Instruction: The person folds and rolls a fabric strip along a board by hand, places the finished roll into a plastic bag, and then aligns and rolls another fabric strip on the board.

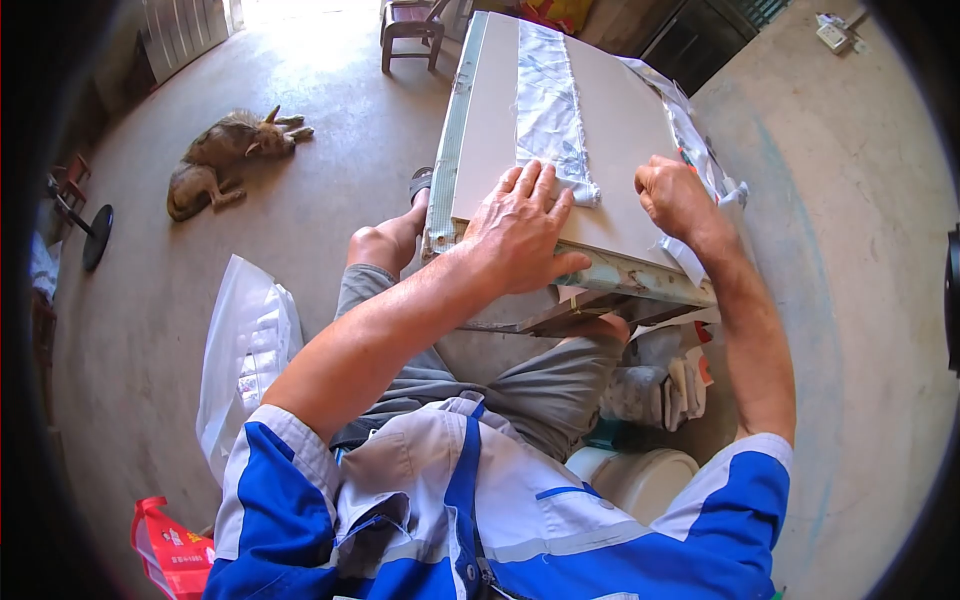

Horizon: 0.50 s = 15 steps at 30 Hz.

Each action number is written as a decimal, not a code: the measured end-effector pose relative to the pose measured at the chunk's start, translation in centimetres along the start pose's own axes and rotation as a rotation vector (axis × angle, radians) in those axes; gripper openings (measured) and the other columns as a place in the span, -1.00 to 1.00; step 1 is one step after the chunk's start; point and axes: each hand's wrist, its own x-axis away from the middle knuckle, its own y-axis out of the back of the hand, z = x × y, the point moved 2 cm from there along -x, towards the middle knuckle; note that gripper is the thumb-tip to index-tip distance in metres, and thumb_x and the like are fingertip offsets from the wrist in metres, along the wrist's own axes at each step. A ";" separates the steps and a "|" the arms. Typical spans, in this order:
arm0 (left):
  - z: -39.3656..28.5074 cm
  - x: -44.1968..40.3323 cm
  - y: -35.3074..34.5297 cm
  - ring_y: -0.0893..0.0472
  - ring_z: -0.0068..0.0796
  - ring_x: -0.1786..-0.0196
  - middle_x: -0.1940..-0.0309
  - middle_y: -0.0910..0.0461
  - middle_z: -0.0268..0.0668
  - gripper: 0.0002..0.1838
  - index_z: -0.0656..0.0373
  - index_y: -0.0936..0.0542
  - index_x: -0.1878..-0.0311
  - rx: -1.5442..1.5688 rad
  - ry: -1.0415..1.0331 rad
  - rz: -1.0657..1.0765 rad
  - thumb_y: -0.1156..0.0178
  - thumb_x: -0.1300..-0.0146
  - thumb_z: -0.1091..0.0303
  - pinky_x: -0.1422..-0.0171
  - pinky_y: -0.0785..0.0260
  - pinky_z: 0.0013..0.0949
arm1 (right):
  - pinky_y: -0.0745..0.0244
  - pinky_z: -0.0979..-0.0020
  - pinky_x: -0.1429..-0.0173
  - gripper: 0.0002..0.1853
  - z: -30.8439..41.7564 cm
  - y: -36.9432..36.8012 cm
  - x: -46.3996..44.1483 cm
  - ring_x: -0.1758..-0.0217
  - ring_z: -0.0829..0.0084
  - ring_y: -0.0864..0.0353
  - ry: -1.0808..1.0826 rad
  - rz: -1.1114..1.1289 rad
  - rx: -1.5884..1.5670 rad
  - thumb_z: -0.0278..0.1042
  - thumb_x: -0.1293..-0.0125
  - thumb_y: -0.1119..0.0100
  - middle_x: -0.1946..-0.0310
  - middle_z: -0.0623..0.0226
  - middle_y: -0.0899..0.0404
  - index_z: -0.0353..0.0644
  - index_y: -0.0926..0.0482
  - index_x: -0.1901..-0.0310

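A long strip of pale patterned cloth (548, 95) with frayed edges lies lengthwise on the beige board tabletop (482, 120). My left hand (520, 225) is spread, palm down, at the near end of the strip, its fingertips on or beside the cloth. To the right of the strip, over the board, my right hand (678, 198) is closed with the fingers curled in. Whatever those fingers may hold is hidden. Beside the right wrist, more white cloth scraps (695, 140) hang along the right edge of the table.
A dog (232, 155) lies on the concrete floor at left. A wooden stool (412, 32) stands beyond the table. Near my left side are a clear plastic bag (245, 340) and a red bag (175, 550). Folded cloth (655, 395) and a pale bucket (650, 480) sit below right.
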 end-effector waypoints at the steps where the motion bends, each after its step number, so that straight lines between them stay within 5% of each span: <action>1: 0.0 0.0 -0.1 -0.18 0.18 -0.70 -0.59 -0.27 0.26 -0.07 0.31 -0.44 -0.52 -0.004 0.001 0.005 -0.17 -0.43 -0.37 -0.78 0.02 0.06 | -0.62 0.08 -0.06 -0.95 -0.1 -0.4 0.3 0.09 -0.03 -0.72 -0.021 0.013 0.002 -0.56 -0.27 -0.27 0.26 -0.01 -0.67 -0.32 -0.70 0.28; 8: 0.0 0.0 -0.3 -0.14 0.16 -0.72 -0.62 -0.23 0.24 -0.05 0.29 -0.41 -0.55 -0.011 0.012 0.012 -0.14 -0.44 -0.40 -0.80 0.05 0.04 | -0.68 0.02 -0.08 -0.89 -3.8 -0.6 0.3 0.07 -0.08 -0.77 -0.039 -0.097 0.177 -0.58 -0.35 -0.11 0.19 -0.05 -0.68 -0.31 -0.65 0.27; 15: 0.0 0.1 -0.1 -0.13 0.14 -0.73 -0.63 -0.21 0.22 -0.04 0.27 -0.40 -0.56 -0.025 0.006 0.020 -0.12 -0.44 -0.41 -0.80 0.07 0.03 | -0.69 0.03 -0.08 -0.93 0.5 1.5 -5.4 0.07 -0.03 -0.78 0.092 -0.304 0.100 -0.59 -0.36 -0.16 0.18 -0.01 -0.70 -0.28 -0.64 0.23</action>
